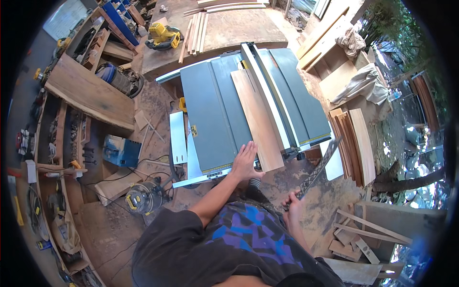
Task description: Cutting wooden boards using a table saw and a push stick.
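A pale wooden board (258, 122) lies lengthwise on the grey top of a table saw (201, 100), alongside the long rip fence (271, 95). Its near end juts past the table's front edge. My left hand (246, 162) rests at the board's left edge near that end, fingers stretched forward and thumb toward the board's end. To the right of the board, my right hand (293, 208) is closed around the lower end of a long black push stick (317, 170) with a lattice pattern. The stick slants up and right, apart from the board.
Stacked boards (354, 146) stand right of the saw. Behind it, a worktable (229, 28) carries wood strips and a yellow power tool (162, 37). On the left are a wide slab (91, 93), a blue box-shaped machine (121, 150) and a round shop vacuum (143, 197). Offcuts (354, 244) lie lower right.
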Demonstrator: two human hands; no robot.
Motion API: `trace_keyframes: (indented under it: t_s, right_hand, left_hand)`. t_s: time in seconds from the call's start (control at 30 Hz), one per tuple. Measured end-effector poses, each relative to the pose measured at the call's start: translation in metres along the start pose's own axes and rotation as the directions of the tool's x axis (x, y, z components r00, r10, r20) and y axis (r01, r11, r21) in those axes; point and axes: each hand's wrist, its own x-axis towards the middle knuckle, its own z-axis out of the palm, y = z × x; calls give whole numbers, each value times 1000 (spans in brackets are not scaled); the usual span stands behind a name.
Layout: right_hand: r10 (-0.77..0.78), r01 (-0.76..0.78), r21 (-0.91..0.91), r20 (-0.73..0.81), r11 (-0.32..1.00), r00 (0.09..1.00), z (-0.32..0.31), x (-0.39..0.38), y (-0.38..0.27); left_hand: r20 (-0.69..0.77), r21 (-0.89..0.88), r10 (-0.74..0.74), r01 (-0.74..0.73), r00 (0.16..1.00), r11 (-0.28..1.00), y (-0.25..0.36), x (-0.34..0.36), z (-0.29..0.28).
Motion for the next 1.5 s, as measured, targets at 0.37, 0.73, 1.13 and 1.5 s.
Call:
trace_keyframes:
  t_s: [0.37, 0.73, 1.13, 1.5]
  right_hand:
    - [-329, 536, -707, 425, 462, 844, -74, -93, -57]
    - [-163, 428, -902, 415, 51, 895, -7, -99, -78]
    - [-155, 460, -888, 451, 24, 879, 49, -62, -79]
    - [-175, 487, -871, 470, 65, 865, 90, -23, -72]
  left_hand:
    - [93, 94, -54, 46, 994, 995, -32, 43, -13]
    - [108, 126, -99, 85, 989, 988, -64, 81, -23]
    - [128, 134, -137, 119, 982, 984, -100, 122, -39]
    - [108, 157, -158, 140, 982, 978, -139, 162, -51]
